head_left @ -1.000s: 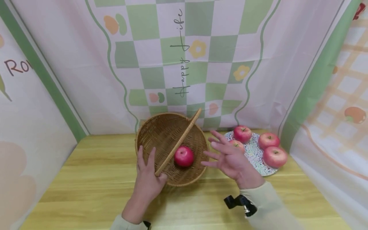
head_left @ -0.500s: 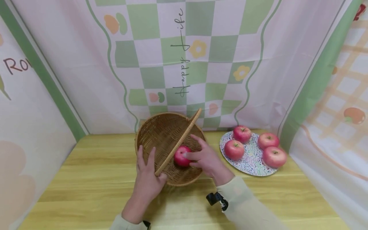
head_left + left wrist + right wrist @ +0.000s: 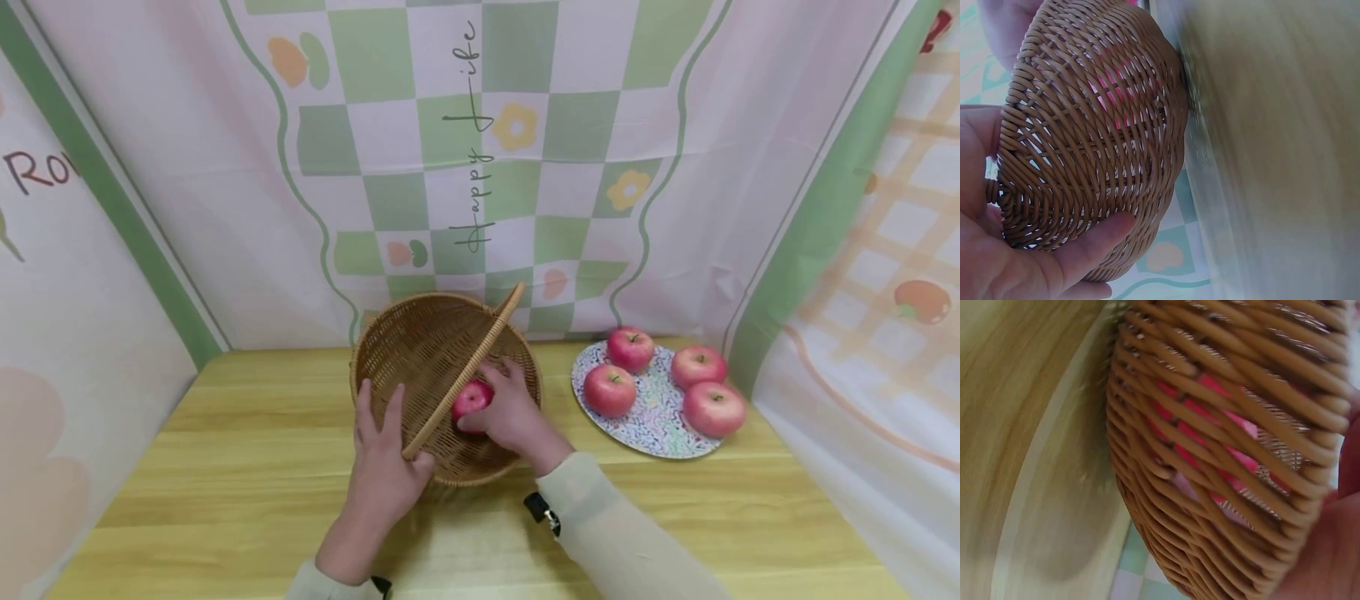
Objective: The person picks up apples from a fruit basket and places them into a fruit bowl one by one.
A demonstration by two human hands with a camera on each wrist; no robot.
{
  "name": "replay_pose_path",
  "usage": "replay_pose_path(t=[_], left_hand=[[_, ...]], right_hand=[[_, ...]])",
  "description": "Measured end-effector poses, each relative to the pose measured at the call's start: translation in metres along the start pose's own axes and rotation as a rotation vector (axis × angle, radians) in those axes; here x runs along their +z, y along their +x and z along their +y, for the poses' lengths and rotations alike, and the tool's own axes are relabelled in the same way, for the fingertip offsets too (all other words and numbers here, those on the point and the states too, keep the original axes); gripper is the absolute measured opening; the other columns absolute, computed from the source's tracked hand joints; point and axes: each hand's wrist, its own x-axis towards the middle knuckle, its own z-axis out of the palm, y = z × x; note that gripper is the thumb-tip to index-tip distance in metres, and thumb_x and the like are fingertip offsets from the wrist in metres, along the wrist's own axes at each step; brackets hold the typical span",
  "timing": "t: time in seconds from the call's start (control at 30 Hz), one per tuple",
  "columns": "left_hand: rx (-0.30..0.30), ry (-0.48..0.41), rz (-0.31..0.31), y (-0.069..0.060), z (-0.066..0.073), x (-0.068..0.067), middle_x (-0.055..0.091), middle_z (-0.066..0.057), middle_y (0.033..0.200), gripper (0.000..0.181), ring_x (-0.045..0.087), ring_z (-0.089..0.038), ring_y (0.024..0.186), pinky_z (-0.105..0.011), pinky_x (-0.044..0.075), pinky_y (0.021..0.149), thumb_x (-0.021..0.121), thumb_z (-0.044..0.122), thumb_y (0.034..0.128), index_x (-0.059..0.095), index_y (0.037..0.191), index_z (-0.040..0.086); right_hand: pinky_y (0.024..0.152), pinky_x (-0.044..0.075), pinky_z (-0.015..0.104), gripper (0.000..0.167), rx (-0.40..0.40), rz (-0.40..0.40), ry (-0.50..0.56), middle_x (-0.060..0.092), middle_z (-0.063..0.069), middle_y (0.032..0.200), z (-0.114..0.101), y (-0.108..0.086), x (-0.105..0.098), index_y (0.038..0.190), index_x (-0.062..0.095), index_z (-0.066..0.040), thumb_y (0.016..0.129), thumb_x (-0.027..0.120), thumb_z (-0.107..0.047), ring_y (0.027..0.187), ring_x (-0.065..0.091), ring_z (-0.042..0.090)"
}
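Note:
A round brown wicker basket (image 3: 408, 350) stands on the table, its arched handle (image 3: 468, 371) crossing above the opening. My left hand (image 3: 386, 479) holds the basket's near left rim; in the left wrist view its fingers (image 3: 1094, 247) lie along the woven outside and the thumb is at the rim. Inside the basket sits a red apple (image 3: 471, 400). My right hand (image 3: 517, 417) reaches in over the right rim, its thumb and fingers curled round that apple. Through the weave, the right wrist view shows red patches of the apple (image 3: 1204, 425).
To the right, a round patterned plate (image 3: 652, 408) bears several apples, one of them (image 3: 610, 390) at its left side. The wooden table (image 3: 225, 467) meets a checkered cloth backdrop (image 3: 510, 183) just behind the basket.
My right hand has moved left from beside the plate into the basket and closed its fingers round the apple, which tilted slightly. The left hand and basket have stayed in place.

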Motion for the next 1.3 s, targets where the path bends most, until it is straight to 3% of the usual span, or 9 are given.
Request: replay_pose_path(t=[0.23,0.4,0.5,0.63,0.9,1.2,1.3], left_hand=[[0.012,-0.002,0.010,-0.001,0.001,0.000,-0.011,-0.017,0.163,0.100,0.016,-0.056,0.139,-0.041,0.052,0.065,0.073,0.005,0.0681,0.027,0.157,0.009],[0.019,-0.001,0.017,-0.001,0.001,0.000,-0.009,-0.018,0.163,0.100,0.017,-0.055,0.139,-0.039,0.051,0.063,0.073,0.005,0.0675,0.028,0.157,0.008],[0.025,-0.005,0.022,-0.001,0.000,0.000,-0.008,-0.019,0.163,0.100,0.017,-0.055,0.139,-0.038,0.050,0.062,0.073,0.004,0.0672,0.028,0.156,0.008],[0.027,-0.008,0.023,-0.001,0.000,0.001,-0.007,-0.019,0.163,0.099,0.017,-0.054,0.139,-0.040,0.051,0.064,0.072,0.005,0.0673,0.028,0.156,0.008],[0.029,-0.015,0.018,-0.001,0.001,0.000,-0.008,-0.020,0.163,0.100,0.016,-0.054,0.140,-0.037,0.051,0.064,0.073,0.004,0.0675,0.028,0.157,0.007],[0.026,-0.004,0.017,-0.001,0.000,0.000,-0.008,-0.020,0.163,0.099,0.017,-0.054,0.140,-0.041,0.052,0.066,0.073,0.005,0.0681,0.028,0.156,0.007],[0.031,-0.005,0.021,-0.001,0.000,0.001,-0.008,-0.020,0.163,0.099,0.017,-0.054,0.140,-0.042,0.052,0.066,0.073,0.005,0.0681,0.028,0.156,0.007]], right_hand=[[0.101,0.036,0.061,0.095,-0.046,-0.012,-0.188,0.007,0.020,0.163,-0.002,0.002,0.009,0.150,0.047,-0.019,0.066,0.091,-0.023,0.130,0.035,0.057],[0.096,0.040,0.064,0.071,-0.090,-0.026,-0.316,0.008,0.020,0.162,0.000,0.002,0.015,0.134,0.061,-0.021,0.069,0.089,-0.028,0.122,0.039,0.063],[0.096,0.040,0.061,0.061,-0.149,-0.024,-0.364,0.015,0.021,0.159,0.001,0.003,0.018,0.126,0.066,-0.020,0.070,0.089,-0.025,0.121,0.042,0.058],[0.094,0.046,0.052,0.068,-0.201,0.009,-0.391,0.032,0.023,0.149,0.004,0.006,0.019,0.132,0.062,-0.015,0.069,0.089,-0.022,0.112,0.056,0.045],[0.087,0.049,0.045,0.078,-0.138,0.023,-0.261,0.047,0.017,0.128,0.008,0.010,0.015,0.141,0.053,-0.014,0.071,0.086,-0.020,0.104,0.059,0.032],[0.077,0.051,0.040,0.071,-0.066,0.000,-0.096,0.038,0.019,0.129,0.006,0.009,0.013,0.138,0.058,-0.019,0.071,0.081,-0.022,0.099,0.055,0.030],[0.066,0.055,0.038,0.068,-0.026,-0.020,0.050,0.035,0.021,0.128,0.004,0.006,0.011,0.137,0.058,-0.020,0.072,0.079,-0.017,0.094,0.057,0.031]])
